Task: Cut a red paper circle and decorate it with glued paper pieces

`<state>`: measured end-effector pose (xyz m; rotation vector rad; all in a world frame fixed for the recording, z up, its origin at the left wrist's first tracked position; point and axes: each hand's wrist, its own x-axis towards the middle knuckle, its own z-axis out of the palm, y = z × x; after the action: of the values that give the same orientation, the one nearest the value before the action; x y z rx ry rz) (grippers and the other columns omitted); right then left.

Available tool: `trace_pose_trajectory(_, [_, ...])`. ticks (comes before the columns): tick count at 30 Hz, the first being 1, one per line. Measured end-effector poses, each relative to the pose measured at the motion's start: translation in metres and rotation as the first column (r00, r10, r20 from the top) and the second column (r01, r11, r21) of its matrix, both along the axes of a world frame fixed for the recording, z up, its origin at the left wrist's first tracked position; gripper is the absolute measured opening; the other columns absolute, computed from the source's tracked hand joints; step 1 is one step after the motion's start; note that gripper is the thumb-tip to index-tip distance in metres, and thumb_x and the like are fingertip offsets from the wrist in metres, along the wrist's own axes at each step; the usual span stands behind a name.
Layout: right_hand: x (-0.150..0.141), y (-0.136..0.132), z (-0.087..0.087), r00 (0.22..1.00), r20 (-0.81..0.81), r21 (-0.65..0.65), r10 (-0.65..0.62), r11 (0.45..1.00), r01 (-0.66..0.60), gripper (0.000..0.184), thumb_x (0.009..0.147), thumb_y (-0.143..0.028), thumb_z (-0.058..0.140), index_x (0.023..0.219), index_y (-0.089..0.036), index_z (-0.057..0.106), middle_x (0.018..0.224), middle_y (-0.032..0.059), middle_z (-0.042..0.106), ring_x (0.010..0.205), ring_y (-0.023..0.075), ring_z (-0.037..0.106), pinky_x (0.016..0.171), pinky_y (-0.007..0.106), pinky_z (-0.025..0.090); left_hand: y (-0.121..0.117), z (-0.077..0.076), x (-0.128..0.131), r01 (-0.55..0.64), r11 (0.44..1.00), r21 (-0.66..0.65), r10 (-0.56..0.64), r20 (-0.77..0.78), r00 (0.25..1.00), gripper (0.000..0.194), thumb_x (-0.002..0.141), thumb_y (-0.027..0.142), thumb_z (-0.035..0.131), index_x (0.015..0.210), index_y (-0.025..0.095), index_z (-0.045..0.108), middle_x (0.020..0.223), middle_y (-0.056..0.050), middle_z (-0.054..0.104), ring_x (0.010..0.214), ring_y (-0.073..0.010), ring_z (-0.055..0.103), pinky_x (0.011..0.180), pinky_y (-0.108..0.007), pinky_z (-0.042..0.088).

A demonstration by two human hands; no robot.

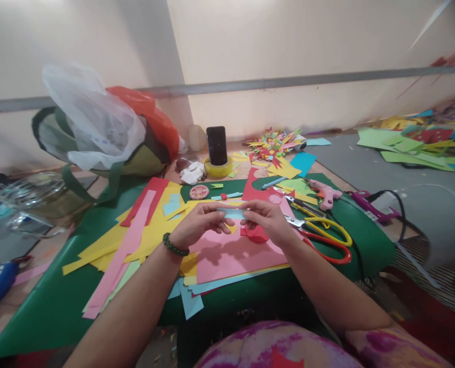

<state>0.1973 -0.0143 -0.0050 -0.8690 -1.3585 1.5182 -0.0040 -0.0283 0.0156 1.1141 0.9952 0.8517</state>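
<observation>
My left grip (203, 224) and right grip (264, 219) are each closed on an end of the light blue paper strip (231, 214), held above the near part of the pink sheet (225, 258). Principal risk, in my judgement: the strip is thin, so uneven pull could crease, skew or tear it, and my fingertips hide its ends, so a poor alignment could go unnoticed. Second: the scissors (295, 222) lie open-handled just right of my right grip, with the cutter knife (308, 206) beyond; a careless sweep to the right could knock or nick. I cannot tell whether its blade is out. Third: the pink glue gun (329, 196) lies on the far right; its heat cannot be judged, and a snagged cable could drag it over paper. Minor: the phone (216, 145) stands upright at the yellow tape roll (220, 169) and could topple if bumped.
</observation>
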Motion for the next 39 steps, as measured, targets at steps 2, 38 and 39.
trace_pose_trajectory(2, [0.000, 0.001, 0.000, 0.999, -0.032, -0.027, 0.007, 1.000, -0.008, 0.033, 0.065, -0.041, 0.077, 0.086, -0.017, 0.070, 0.058, -0.0008, 0.067, 0.053, 0.0115, 0.062, 0.051, 0.023, 0.050, 0.001, 0.000, 0.000, -0.001, 1.000, -0.012, 0.001, 0.025, 1.000, 0.032, 0.067, 0.035, 0.079, 0.088, 0.012, 0.070, 0.078, -0.009, 0.076, 0.061, -0.0154, 0.070, 0.059, -0.023, 0.050])
trace_pose_trajectory(38, [-0.003, -0.003, -0.002, 0.969, 0.219, 0.319, -0.110, 0.947, 0.035, 0.034, 0.070, -0.049, 0.076, 0.065, -0.020, 0.059, 0.072, 0.0009, 0.060, 0.061, 0.0126, 0.053, 0.051, 0.026, 0.046, -0.009, 0.008, 0.018, 0.224, 0.917, 0.330, -0.026, -0.511, 0.859, 0.037, 0.078, 0.044, 0.052, 0.052, 0.019, 0.048, 0.049, 0.003, 0.046, 0.049, -0.0089, 0.040, 0.048, -0.022, 0.034])
trace_pose_trajectory(39, [-0.003, -0.003, -0.002, 0.971, 0.219, 0.298, -0.097, 0.954, 0.028, 0.034, 0.070, -0.049, 0.076, 0.066, -0.020, 0.058, 0.071, 0.0006, 0.060, 0.060, 0.0123, 0.053, 0.050, 0.025, 0.046, -0.010, 0.008, 0.018, 0.244, 0.912, 0.330, -0.040, -0.521, 0.852, 0.038, 0.079, 0.044, 0.051, 0.051, 0.019, 0.046, 0.049, 0.003, 0.044, 0.049, -0.0088, 0.039, 0.049, -0.022, 0.034])
